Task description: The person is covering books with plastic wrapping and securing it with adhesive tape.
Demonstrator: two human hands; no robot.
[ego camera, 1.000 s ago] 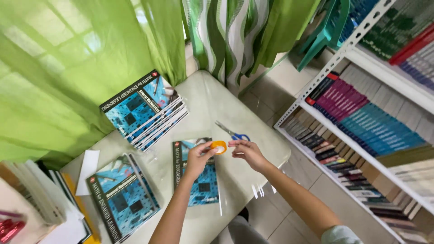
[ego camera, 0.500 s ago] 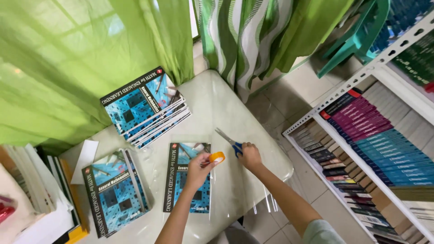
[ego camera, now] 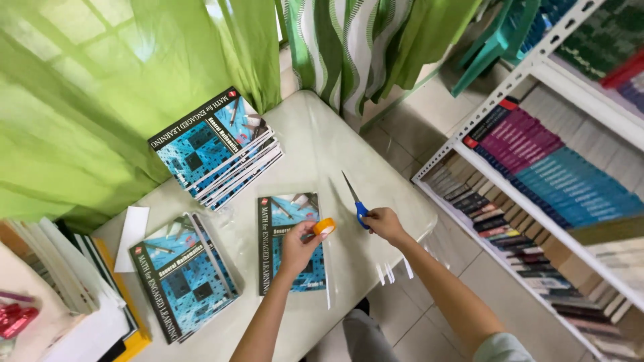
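My left hand [ego camera: 300, 246] holds a small orange roll of tape [ego camera: 324, 226] over a blue book [ego camera: 282, 221] that lies flat on the white table [ego camera: 315, 141]. To its right, my right hand [ego camera: 384, 223] grips the blue handles of a pair of scissors [ego camera: 354, 196], whose blades lie on the table and point away from me. A clear plastic sheet lies under the book and reaches to the table's near edge.
A stack of the same blue books [ego camera: 215, 147] sits at the back left, another stack [ego camera: 180, 273] at the front left. Green curtains [ego camera: 100, 94] hang behind. A white shelf of books [ego camera: 537, 161] stands to the right. More books and a white paper slip [ego camera: 132, 228] lie at the left.
My right hand moved away from the tape roll to the scissors and closed on their handles. The left hand kept the tape over the book. The camera shifted slightly.
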